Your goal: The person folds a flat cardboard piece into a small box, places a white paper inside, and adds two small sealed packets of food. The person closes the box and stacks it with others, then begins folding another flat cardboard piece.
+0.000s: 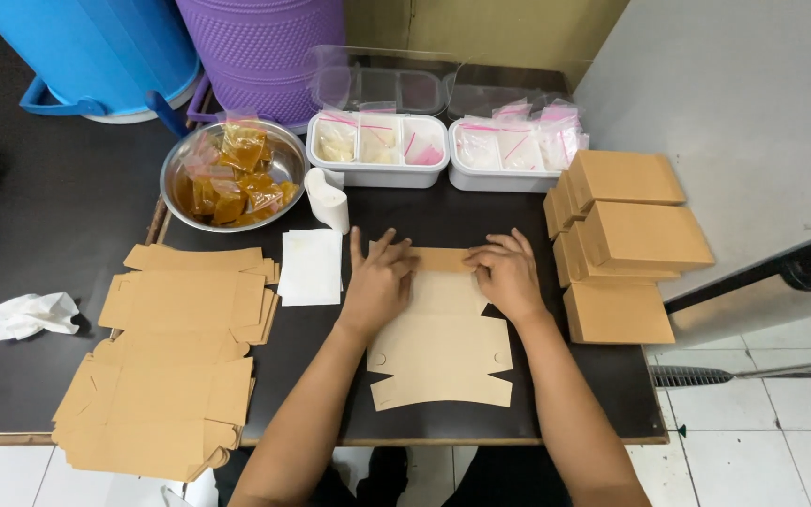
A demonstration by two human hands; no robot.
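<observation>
A flat brown cardboard box blank [440, 352] lies on the dark table in front of me. My left hand [377, 279] presses down on its upper left part, fingers spread towards the far flap. My right hand [507, 272] presses on its upper right part, fingers curled at the fold line. Both hands bear on the blank's far flap [442, 259]. Neither hand holds anything else.
Stacks of flat blanks [175, 361] lie at left. Folded brown boxes [626, 239] are piled at right. Behind are a metal bowl of amber sachets [232, 174], two white trays of small bags [377, 148], a white paper roll [328, 199], white sheets [311, 266] and a crumpled tissue [32, 314].
</observation>
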